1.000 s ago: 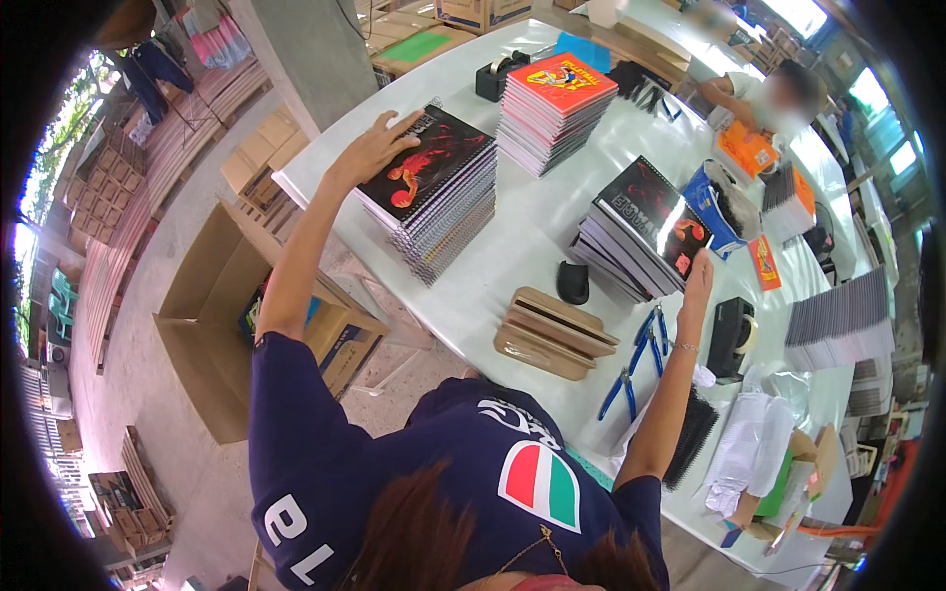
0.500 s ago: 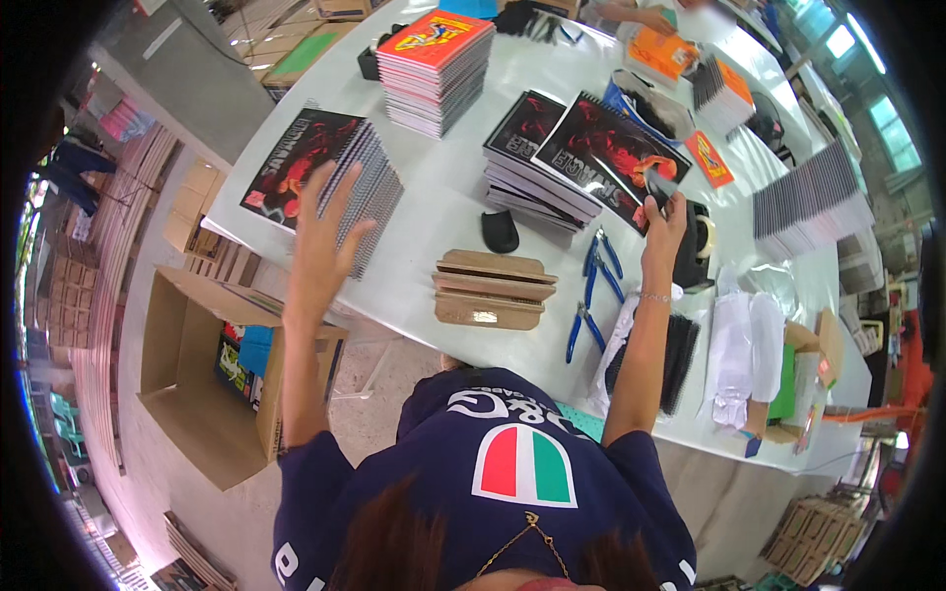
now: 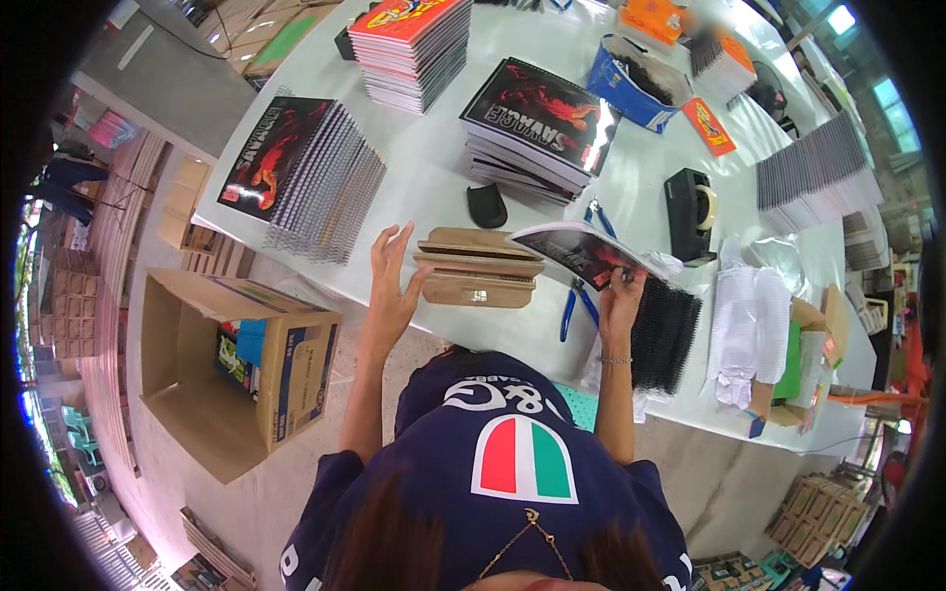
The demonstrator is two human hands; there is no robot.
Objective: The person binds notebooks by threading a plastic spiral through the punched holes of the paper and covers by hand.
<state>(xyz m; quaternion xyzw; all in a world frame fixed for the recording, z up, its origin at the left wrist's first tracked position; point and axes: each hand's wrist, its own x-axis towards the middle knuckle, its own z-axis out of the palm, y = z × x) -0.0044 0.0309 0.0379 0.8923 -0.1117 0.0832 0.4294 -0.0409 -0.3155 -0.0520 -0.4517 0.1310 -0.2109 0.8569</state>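
My right hand [image 3: 619, 300] grips the near edge of a dark-covered book [image 3: 576, 251], which is tilted above the table with its white pages fanning a little. Fingers apart and empty, my left hand [image 3: 394, 291] hovers beside a brown slotted wooden block [image 3: 478, 284]. Behind the block lies a small black curved piece [image 3: 486, 206]. A stack of similar dark books [image 3: 542, 108] stands beyond it. Partly under the held book are blue-handled pliers [image 3: 569, 313], and a second pair [image 3: 601, 219] shows behind it. Black spiral coils [image 3: 665, 345] lie just right of my right hand.
Spiral-bound dark books [image 3: 281, 163] stand at the left, with a tall orange-covered stack [image 3: 409, 59] farther back. A tape dispenser [image 3: 692, 217], a blue container [image 3: 631, 89] and white wrapped rolls [image 3: 744, 335] occupy the right. An open carton [image 3: 212, 384] sits on the floor at left.
My right hand has drawn the top book off the middle stack toward me. My left hand has moved right and nearer, from the left stack to beside the wooden block.
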